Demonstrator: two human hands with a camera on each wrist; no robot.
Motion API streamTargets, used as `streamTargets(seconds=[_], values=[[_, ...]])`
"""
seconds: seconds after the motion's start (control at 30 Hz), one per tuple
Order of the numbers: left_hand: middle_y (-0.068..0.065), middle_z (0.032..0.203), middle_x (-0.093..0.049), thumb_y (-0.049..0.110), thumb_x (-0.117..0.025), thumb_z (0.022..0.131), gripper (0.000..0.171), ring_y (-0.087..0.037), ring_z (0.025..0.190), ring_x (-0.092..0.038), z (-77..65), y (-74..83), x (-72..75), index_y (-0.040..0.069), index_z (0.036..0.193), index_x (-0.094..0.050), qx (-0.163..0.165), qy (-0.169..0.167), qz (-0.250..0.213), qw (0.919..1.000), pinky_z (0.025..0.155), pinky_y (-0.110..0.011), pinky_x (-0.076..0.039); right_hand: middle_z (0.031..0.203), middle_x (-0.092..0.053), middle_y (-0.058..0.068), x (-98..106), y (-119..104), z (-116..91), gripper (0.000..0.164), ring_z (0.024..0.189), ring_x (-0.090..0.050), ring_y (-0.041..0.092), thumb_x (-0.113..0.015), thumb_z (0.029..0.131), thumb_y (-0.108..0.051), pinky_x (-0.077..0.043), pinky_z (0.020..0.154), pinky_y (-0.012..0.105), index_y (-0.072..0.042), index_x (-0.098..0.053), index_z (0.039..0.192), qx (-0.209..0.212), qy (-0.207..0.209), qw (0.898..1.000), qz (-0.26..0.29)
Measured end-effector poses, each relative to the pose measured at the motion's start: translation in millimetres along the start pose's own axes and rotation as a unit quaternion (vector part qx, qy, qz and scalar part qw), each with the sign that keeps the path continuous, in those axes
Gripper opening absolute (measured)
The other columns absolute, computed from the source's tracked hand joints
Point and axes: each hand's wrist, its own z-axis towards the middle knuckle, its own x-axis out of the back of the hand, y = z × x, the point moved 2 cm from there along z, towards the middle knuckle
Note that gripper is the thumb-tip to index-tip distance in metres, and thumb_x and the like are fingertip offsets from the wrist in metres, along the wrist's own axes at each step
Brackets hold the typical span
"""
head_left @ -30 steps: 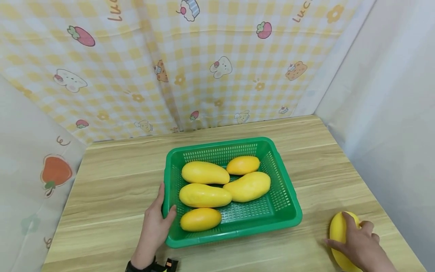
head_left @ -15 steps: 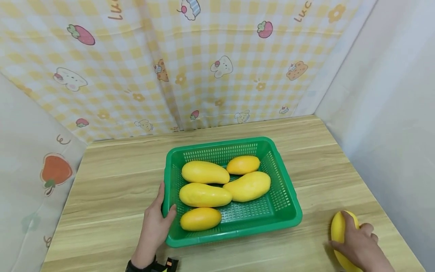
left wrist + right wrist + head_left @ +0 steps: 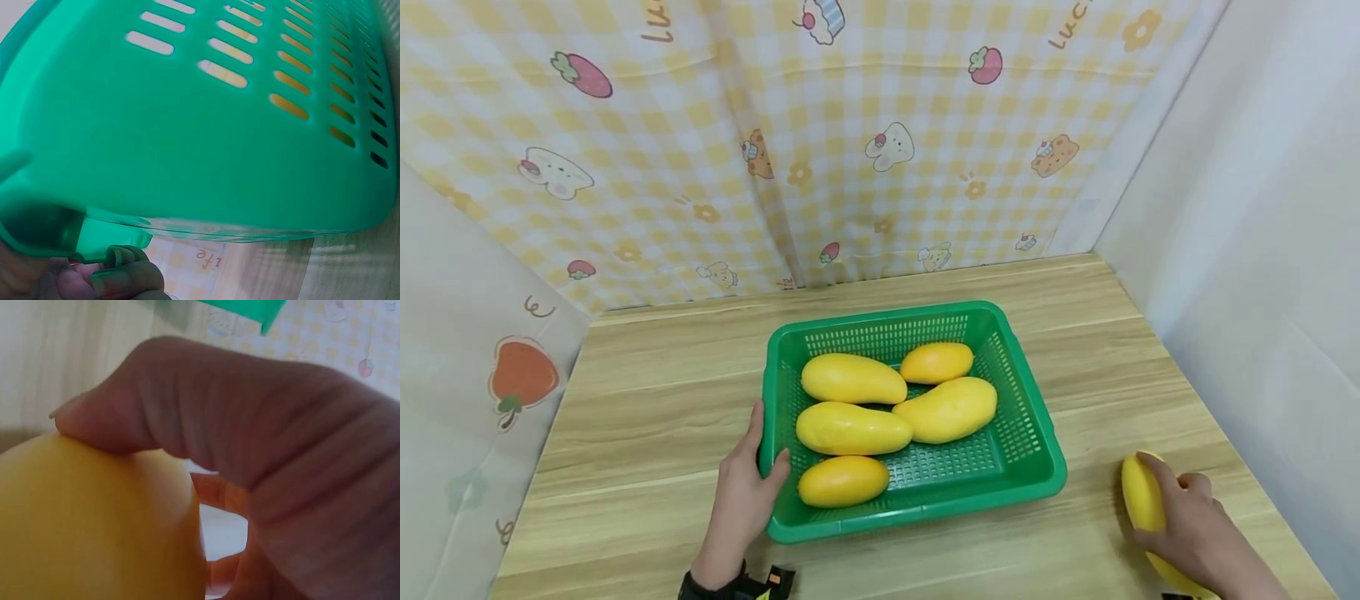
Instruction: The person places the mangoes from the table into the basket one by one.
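Note:
My left hand (image 3: 743,492) grips the left rim of a green plastic basket (image 3: 917,515), thumb over the rim and fingers beneath it. In the left wrist view the curled fingers (image 3: 134,278) show under the rim of the slotted basket wall (image 3: 144,137). Several yellow mangoes lie in the basket, among them a plump mango (image 3: 951,410) and a smaller orange-yellow mango (image 3: 842,482). At the right, my right hand (image 3: 1198,525) grips another yellow mango (image 3: 1142,492). The right wrist view has the thumb (image 3: 106,422) bent over that mango (image 3: 94,519), fingers on its far side.
The basket stands on a wood-grain table (image 3: 647,433). A checked yellow-and-white curtain (image 3: 835,167) hangs behind the table, and a pale curtain (image 3: 1270,250) closes off the right side. The right hand's mango is near the table's right edge.
My right hand and its mango have shifted slightly up in the head view, the mango's top end tipping left. The left hand and the basket have stayed put.

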Motion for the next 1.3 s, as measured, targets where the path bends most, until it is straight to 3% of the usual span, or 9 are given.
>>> streamTargets(seconds=[0.2,0.4,0.73,1.03,1.3], values=[[-0.027,0.144,-0.035,0.003,-0.061,0.09,0.074,-0.035,0.114,-0.053,2.6,0.9,0.2,-0.001,0.151,-0.017,0.002,-0.004,-0.001,1.0,0.078,-0.04,-0.053,0.114,-0.029,0.043,21.9,-19.2,3.4,0.101,0.071,-0.053,0.032,-0.081,0.067,-0.021,-0.046,0.054,0.039,-0.003,-0.019,0.146,0.041,0.025,0.999,0.007],[-0.026,0.146,-0.032,0.004,-0.061,0.091,0.075,-0.035,0.118,-0.05,3.7,1.3,-1.1,0.0,0.151,-0.017,0.004,-0.011,-0.001,0.9999,0.08,-0.041,-0.053,0.119,-0.029,0.041,43.5,-37.9,2.2,0.104,0.07,-0.053,0.029,-0.082,0.064,-0.015,-0.043,0.054,0.038,-0.005,-0.02,0.148,0.091,0.077,0.993,0.013],[-0.028,0.144,-0.035,0.004,-0.061,0.091,0.074,-0.035,0.112,-0.055,0.8,2.2,1.6,0.0,0.151,-0.018,0.005,0.001,0.0,1.0,0.077,-0.04,-0.054,0.122,-0.033,0.034,68.8,-94.8,9.1,0.103,0.076,-0.052,0.033,-0.081,0.063,-0.006,-0.045,0.057,0.039,-0.01,-0.025,0.149,0.203,0.159,0.965,0.038],[-0.029,0.143,-0.036,0.004,-0.061,0.091,0.073,-0.038,0.116,-0.052,-2.5,0.0,-1.6,-0.002,0.15,-0.018,0.01,0.0,-0.001,0.9999,0.08,-0.043,-0.053,0.127,-0.034,0.025,77.0,-135.4,14.5,0.101,0.081,-0.052,0.027,-0.079,0.065,-0.004,-0.047,0.062,0.037,-0.016,-0.027,0.15,0.278,0.151,0.948,0.021],[-0.028,0.144,-0.035,0.003,-0.06,0.091,0.073,-0.036,0.113,-0.054,-0.7,0.9,-0.3,-0.002,0.151,-0.018,0.01,-0.002,-0.004,0.9999,0.076,-0.039,-0.055,0.134,-0.034,0.022,73.8,-159.1,18.9,0.095,0.091,-0.05,0.025,-0.079,0.069,-0.008,-0.046,0.061,0.024,-0.018,-0.03,0.149,0.361,0.097,0.927,-0.026]])
